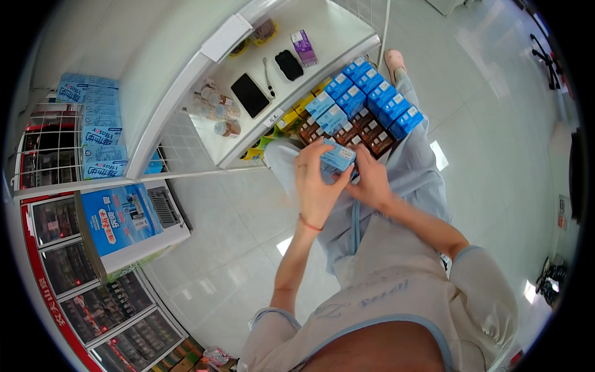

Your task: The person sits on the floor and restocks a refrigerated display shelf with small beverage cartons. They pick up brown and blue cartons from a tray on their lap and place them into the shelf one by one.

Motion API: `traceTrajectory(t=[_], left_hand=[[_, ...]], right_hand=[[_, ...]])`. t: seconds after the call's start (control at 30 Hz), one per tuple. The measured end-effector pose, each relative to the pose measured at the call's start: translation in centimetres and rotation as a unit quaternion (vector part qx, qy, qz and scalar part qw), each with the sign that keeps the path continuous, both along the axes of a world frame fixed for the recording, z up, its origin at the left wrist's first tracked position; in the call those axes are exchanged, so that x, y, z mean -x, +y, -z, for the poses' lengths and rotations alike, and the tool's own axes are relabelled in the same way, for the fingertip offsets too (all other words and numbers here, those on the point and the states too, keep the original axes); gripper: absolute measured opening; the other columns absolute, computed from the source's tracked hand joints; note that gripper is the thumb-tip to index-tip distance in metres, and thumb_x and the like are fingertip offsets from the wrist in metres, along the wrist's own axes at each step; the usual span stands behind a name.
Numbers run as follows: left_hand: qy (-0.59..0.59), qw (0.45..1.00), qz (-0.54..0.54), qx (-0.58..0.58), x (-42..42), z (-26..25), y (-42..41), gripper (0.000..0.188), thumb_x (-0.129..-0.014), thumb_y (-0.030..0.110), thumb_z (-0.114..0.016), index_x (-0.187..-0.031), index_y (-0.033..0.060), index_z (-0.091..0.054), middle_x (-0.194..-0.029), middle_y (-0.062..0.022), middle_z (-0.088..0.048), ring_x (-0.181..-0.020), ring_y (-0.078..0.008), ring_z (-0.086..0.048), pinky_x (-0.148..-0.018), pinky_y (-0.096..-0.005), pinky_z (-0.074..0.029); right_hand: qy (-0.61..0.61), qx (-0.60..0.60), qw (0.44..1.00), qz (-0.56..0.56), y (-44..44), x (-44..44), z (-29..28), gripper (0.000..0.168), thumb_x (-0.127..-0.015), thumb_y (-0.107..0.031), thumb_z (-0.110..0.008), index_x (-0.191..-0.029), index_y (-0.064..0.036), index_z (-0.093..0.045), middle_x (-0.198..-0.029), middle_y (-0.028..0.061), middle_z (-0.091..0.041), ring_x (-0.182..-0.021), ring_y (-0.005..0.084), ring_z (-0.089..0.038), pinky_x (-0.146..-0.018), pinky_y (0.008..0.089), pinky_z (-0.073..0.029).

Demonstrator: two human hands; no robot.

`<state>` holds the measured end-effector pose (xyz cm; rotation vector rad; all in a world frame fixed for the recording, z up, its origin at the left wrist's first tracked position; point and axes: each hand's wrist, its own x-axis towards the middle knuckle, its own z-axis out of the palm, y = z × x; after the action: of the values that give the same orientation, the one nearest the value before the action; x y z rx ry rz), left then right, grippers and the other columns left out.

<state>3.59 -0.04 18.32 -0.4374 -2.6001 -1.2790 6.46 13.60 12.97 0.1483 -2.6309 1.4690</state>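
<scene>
Between my two hands, over my lap, is a light-blue drink carton (338, 157). My left hand (316, 174) grips its left side and near edge, a red string round the wrist. My right hand (372, 179) closes on its right side; its fingertips are partly hidden. Just beyond the hands stand rows of small cartons: brown ones (372, 132), two light-blue ones (332, 119) resting among them, and several darker blue ones (382, 95) at the far right side.
A white shelf (334, 18) beside the cartons holds a black phone or tablet (250, 95), a cable (268, 76), a black case-like object (289, 65), a purple carton (304, 48) and clear plastic containers (227, 111). Yellow packs (290, 122) sit under it. A boxed white unit (135, 223) stands left.
</scene>
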Motion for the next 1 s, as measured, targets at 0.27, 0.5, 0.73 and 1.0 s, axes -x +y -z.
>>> traceTrajectory(t=[0.27, 0.5, 0.73, 1.0], left_hand=[[-0.138, 0.985, 0.038, 0.095, -1.8, 4.1, 0.6, 0.061, -0.065, 0.012, -0.079, -0.119, 0.0084, -0.050, -0.102, -0.0139, -0.059, -0.091, -0.0311, -0.057, -0.074, -0.0384, -0.048], [-0.153, 0.981, 0.001, 0.121, 0.3, 6.5, 1.2, 0.044, -0.071, 0.018, -0.077, -0.105, 0.0082, -0.052, -0.084, -0.0123, -0.065, -0.073, -0.0307, -0.064, -0.060, -0.0394, -0.049], [-0.128, 0.981, -0.057, 0.133, 1.8, 8.9, 5.1, 0.042, -0.074, 0.028, -0.074, -0.105, 0.0099, -0.053, -0.070, -0.0070, -0.066, -0.069, -0.0287, -0.064, -0.057, -0.0402, -0.048], [-0.123, 0.990, 0.010, -0.065, 1.6, 10.6, 6.6, 0.052, -0.083, 0.009, -0.062, -0.128, -0.0010, -0.037, -0.112, -0.0206, -0.058, -0.101, -0.0326, -0.060, -0.082, -0.0382, -0.049]], right_hand=[[-0.006, -0.019, 0.996, -0.086, 4.5, 1.0, 5.0, 0.048, -0.063, -0.002, -0.071, -0.107, -0.005, -0.053, -0.103, 0.0102, -0.057, -0.096, 0.0329, -0.058, -0.077, 0.0383, -0.050], [0.034, 0.014, 0.999, -0.010, 3.9, 1.4, 6.5, 0.066, -0.064, -0.006, -0.073, -0.124, -0.004, -0.045, -0.117, 0.0160, -0.051, -0.108, 0.0361, -0.052, -0.086, 0.0407, -0.048], [-0.026, -0.004, 0.988, 0.153, 2.1, 1.5, 9.6, 0.065, -0.071, -0.011, -0.070, -0.126, -0.001, -0.039, -0.118, 0.0184, -0.049, -0.097, 0.0388, -0.058, -0.075, 0.0419, -0.051], [-0.027, 0.024, 0.980, 0.196, 3.4, 3.7, 11.8, 0.070, -0.074, -0.012, -0.071, -0.132, 0.002, -0.033, -0.122, 0.0210, -0.048, -0.090, 0.0401, -0.060, -0.070, 0.0432, -0.051]])
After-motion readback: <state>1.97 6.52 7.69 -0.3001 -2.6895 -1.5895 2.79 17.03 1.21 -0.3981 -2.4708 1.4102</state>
